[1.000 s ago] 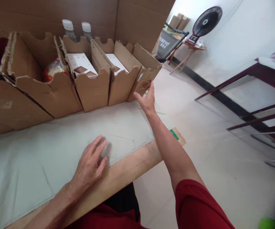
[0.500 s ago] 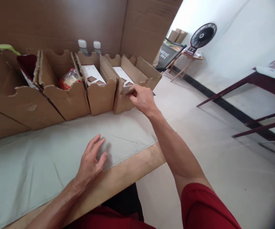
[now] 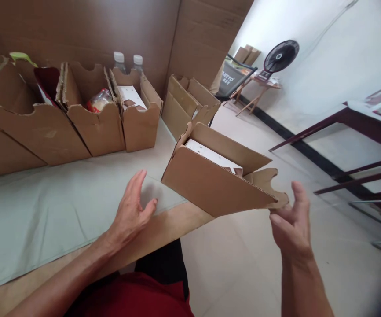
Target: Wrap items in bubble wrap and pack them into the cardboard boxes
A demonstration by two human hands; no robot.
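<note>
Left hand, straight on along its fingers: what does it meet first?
Probably the standing cardboard bin with white sheets; the left hand would pass just left of the held box, though depth is unclear.

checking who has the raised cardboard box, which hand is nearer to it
Right. The right hand grips the cardboard box at its notched end, touching it. The left hand is open beside the box's other end, close but not touching.
</note>
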